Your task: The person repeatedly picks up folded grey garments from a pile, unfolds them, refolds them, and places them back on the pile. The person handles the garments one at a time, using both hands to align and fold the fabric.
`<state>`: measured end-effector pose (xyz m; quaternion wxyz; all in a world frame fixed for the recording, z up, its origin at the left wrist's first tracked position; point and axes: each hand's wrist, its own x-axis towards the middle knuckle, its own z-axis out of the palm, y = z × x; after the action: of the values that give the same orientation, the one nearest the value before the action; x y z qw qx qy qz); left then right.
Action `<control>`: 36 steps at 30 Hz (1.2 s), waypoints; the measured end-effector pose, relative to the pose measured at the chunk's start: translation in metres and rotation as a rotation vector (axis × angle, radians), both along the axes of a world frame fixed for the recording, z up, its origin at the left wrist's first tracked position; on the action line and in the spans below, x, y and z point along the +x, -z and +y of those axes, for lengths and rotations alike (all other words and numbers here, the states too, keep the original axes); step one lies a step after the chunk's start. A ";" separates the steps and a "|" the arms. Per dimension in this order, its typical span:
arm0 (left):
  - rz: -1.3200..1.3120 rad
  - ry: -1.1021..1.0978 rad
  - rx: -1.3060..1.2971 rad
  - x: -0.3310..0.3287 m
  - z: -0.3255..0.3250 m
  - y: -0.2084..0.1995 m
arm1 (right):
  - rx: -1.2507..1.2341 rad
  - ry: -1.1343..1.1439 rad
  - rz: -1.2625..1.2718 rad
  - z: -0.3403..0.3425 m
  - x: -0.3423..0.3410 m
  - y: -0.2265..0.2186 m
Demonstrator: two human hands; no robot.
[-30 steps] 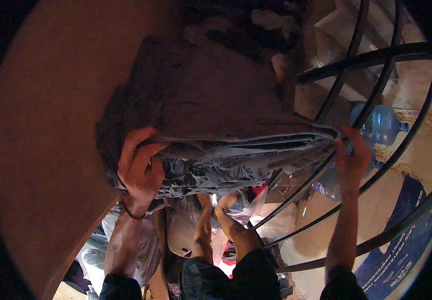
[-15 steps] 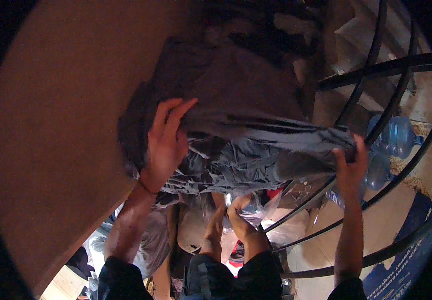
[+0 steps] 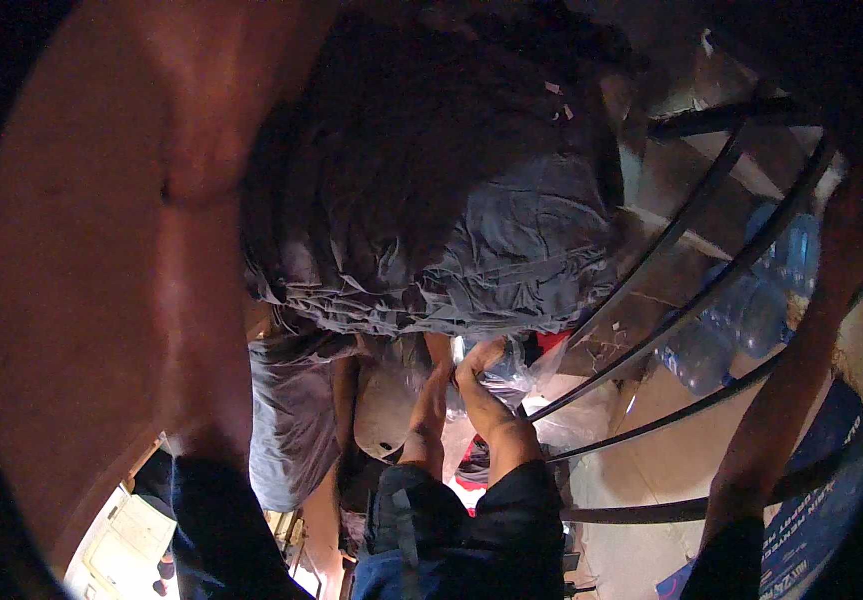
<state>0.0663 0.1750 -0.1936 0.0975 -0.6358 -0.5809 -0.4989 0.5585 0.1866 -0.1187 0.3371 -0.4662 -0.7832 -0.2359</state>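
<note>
A broad heap of dark grey cloth (image 3: 532, 230), wrinkled like garments, lies in front of me, its upper part deep in shadow. My left arm reaches up along the left side, and my left hand (image 3: 237, 45) is a dark blur at the top edge, near the cloth's upper left. A thin band circles that wrist. Out at the far right, my right hand (image 3: 852, 235) is raised beside the curved black bars, apart from the heap. Shadow hides the fingers of both hands, so whether either holds cloth does not show.
A brown wall or panel (image 3: 62, 300) rises at left. Curved black metal bars (image 3: 652, 345) run along the right, with large clear blue water bottles (image 3: 752, 310) behind them. Below the heap are my bare legs (image 3: 497, 425), clear plastic (image 3: 542, 380) and more grey cloth (image 3: 297, 430).
My left hand has gone up and left, away from the cloth's middle. My right hand has moved up and right. The grey cloth edge stretched between them is no longer seen there.
</note>
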 end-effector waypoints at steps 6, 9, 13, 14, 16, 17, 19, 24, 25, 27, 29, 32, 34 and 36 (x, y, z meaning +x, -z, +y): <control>-0.091 0.303 -0.290 -0.046 -0.102 0.128 | -0.570 -0.137 0.110 -0.078 -0.034 0.209; 0.050 0.298 -0.626 -0.059 -0.162 0.202 | -0.635 -0.184 0.069 -0.117 -0.068 0.311; 0.135 0.306 -0.728 -0.074 -0.189 0.256 | -0.948 -0.107 -0.079 -0.157 -0.101 0.379; 0.100 0.282 -0.704 -0.076 -0.187 0.261 | -1.092 -0.010 -0.149 -0.162 -0.108 0.386; 0.136 0.266 -0.730 -0.076 -0.179 0.258 | -0.878 -0.132 -0.197 -0.166 -0.120 0.391; 0.149 0.254 -0.757 -0.071 -0.176 0.250 | -0.792 -0.158 -0.185 -0.166 -0.125 0.391; 0.284 0.147 -0.858 -0.052 -0.175 0.229 | -0.945 -0.165 -0.134 -0.161 -0.135 0.389; 0.070 0.021 -0.666 0.058 -0.225 0.198 | -1.074 -0.159 0.243 -0.139 -0.141 0.383; 0.043 0.157 -0.745 0.083 -0.230 0.212 | -1.117 -0.197 0.189 -0.135 -0.139 0.382; 0.099 0.234 -0.749 0.120 -0.234 0.253 | -1.133 -0.230 0.117 -0.129 -0.134 0.380; 0.238 0.213 -0.707 0.130 -0.231 0.298 | -1.097 -0.268 0.129 -0.129 -0.129 0.376; 0.150 0.344 -0.893 0.126 -0.220 0.324 | -1.133 -0.321 0.113 -0.135 -0.129 0.367; 0.099 0.333 -0.895 0.121 -0.202 0.308 | -1.158 -0.313 0.086 -0.136 -0.134 0.358; 0.145 0.367 -0.896 0.116 -0.165 0.281 | -1.207 -0.234 0.010 -0.132 -0.140 0.348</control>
<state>0.1823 0.0101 -0.4742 -0.2348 -0.7402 -0.6085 -0.1632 0.4181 0.0541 -0.4671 0.0408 -0.4869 -0.8229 0.2898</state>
